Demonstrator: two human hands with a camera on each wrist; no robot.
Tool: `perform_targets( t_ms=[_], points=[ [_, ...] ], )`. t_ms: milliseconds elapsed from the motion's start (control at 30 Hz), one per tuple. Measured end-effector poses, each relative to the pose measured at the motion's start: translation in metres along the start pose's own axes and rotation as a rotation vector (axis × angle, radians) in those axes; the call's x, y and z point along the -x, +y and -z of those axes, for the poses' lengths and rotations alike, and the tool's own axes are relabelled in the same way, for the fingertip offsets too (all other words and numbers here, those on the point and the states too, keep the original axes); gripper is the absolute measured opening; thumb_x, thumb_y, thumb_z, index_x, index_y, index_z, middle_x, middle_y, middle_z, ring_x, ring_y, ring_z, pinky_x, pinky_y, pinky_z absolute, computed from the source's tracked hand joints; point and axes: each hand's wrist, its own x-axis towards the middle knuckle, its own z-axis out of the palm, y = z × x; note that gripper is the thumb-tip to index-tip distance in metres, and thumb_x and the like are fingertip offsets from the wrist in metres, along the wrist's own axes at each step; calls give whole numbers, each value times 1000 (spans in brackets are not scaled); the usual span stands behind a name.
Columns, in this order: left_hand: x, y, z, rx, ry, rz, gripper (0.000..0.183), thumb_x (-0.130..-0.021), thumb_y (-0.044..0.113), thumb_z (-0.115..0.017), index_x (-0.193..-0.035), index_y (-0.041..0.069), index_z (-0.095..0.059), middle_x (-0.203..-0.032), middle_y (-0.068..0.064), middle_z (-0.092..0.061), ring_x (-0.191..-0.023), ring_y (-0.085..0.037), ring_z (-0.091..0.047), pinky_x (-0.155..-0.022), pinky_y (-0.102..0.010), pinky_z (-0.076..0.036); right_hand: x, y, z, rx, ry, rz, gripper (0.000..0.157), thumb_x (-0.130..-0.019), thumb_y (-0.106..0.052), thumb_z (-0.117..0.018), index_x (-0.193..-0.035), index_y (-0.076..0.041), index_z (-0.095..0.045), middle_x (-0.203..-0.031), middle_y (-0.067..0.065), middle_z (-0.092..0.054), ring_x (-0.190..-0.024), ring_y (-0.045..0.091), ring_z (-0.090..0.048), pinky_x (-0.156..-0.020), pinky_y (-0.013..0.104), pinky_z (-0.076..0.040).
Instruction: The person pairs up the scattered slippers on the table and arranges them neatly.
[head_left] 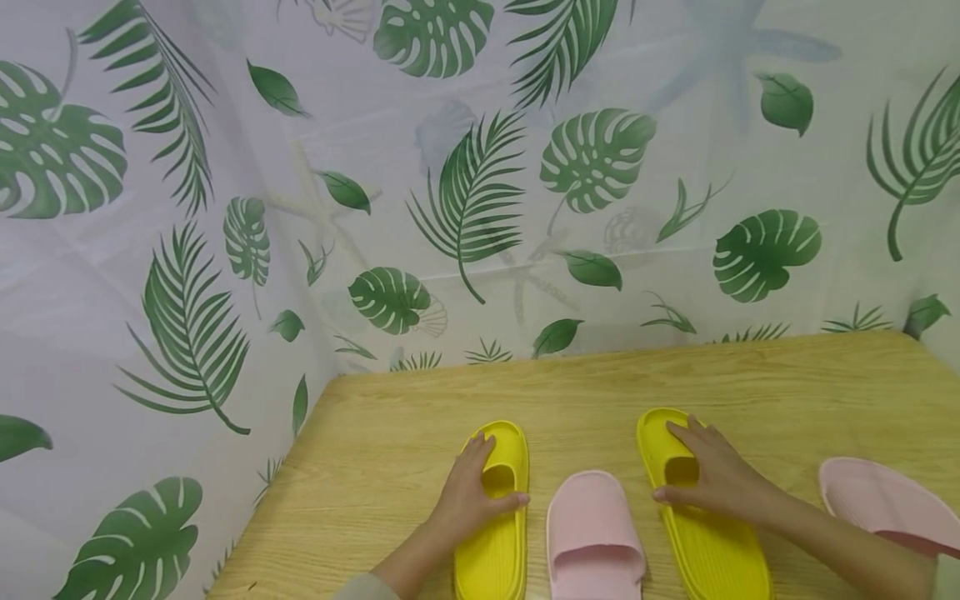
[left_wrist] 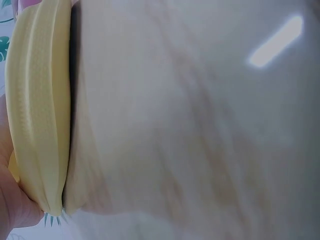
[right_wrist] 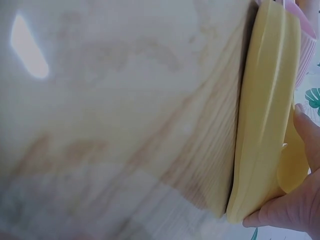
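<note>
Two yellow slippers lie on the wooden tabletop, toes away from me. My left hand (head_left: 467,493) grips the left yellow slipper (head_left: 491,560), fingers over its strap and toe, thumb across to its right edge. Around the right yellow slipper (head_left: 716,560) my right hand (head_left: 723,479) spans from the toe to the inner edge. The right wrist view shows a fingertip at that slipper's toe end and another digit on its edge. Between the two yellow slippers sits a pink slipper (head_left: 596,517). Another pink slipper (head_left: 881,496) lies right of my right hand, partly covered by the forearm.
The wooden tabletop (head_left: 390,433) runs back to a white curtain (head_left: 660,275) printed with green leaves and pale starfish. The same leaf-printed sheet rises along the left side. A bright light reflection shows on the table surface in both wrist views.
</note>
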Motion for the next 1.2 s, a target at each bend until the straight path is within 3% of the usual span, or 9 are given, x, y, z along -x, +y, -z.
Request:
perform_targets(
  t_ms=[467,833,1200],
  points=[
    [-3,-2,0,-5,20,-18,92,-74,43,-78,-142,-3,-36,-149,-24,-31,-140,-38,-26,-112,-54,-20,-4,2,-1,1,16,-1,92,-72,-39,-80,-136,11,-37,-139,47,-21,-121,69,-21,-90,76,-27],
    [-6,-4,-5,18,8,18,93,-75,47,-76,-144,2,-35,-152,-21,-27,-139,-42,-25,-111,-56,-20,-6,3,-2,7,14,3,91,-72,-40,-79,-135,11,-39,-138,47,-23,-121,69,-23,-90,75,-28],
    [-8,-3,-3,14,8,8,93,-75,47,-76,-144,1,-34,-152,-21,-27,-139,-42,-25,-112,-56,-19,-8,3,0,1,3,1,91,-73,-41,-78,-135,12,-38,-137,48,-21,-121,69,-22,-90,75,-27]
  ],
)
